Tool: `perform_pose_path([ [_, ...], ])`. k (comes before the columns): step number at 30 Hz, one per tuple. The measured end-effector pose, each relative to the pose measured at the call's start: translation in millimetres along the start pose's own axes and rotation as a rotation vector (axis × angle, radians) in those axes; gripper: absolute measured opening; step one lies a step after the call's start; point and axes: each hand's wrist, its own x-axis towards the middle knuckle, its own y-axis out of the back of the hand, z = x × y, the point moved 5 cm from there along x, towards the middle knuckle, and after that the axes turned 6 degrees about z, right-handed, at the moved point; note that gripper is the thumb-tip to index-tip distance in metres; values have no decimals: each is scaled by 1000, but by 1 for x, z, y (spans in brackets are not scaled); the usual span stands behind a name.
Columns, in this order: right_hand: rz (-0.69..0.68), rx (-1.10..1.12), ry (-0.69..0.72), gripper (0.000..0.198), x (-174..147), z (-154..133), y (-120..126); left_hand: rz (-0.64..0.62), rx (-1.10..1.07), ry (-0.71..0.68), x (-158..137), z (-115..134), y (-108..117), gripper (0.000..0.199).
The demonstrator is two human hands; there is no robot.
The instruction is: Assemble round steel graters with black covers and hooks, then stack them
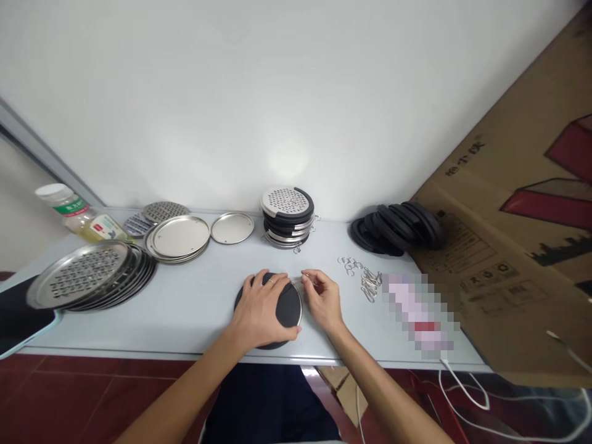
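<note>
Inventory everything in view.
Disc: 1, black, centre
Rings, clips: several, silver, right
Disc stack: 1, black/white, back centre
Round-piece pile: 1, black, back right
Perforated stack: 1, silver, left
Plate stack: 1, silver, left
Single plate: 1, silver, left
Perforated discs: 2+, grey, back left
Bottle: 1, clear, left
Flat object: 1, dark, left edge
Pixelated item: 1, lilac, right
Box: 1, brown, right
Cord: 1+, white, lower right
Table: 1, pale, middle
Wall: 1, white, back
Floor: red, below
Clothing: navy, bottom
Left hand: 1, on disc
Right hand: 1, beside disc
</note>
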Motion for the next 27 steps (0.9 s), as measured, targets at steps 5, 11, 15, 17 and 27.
perform_pose_path([
  [5, 57, 41, -18, 26, 3, 0, 3, -2, -43, -41, -6, -1, 17, 99],
  [11, 133, 28, 31, 22, 4, -4, 8, 18, 85, -97, -55, -3, 25, 118],
  [15, 123, 11, 39, 20, 3, -5, 8, 80, 183, -142, -86, -10, 10, 86],
  [17, 114, 5, 43, 19, 3, -6, 7, 159, 201, -179, -94, -12, 6, 62],
  [27, 133, 32, 60, 19, 3, -9, 8, 424, 145, -436, -106, 3, 18, 24],
])
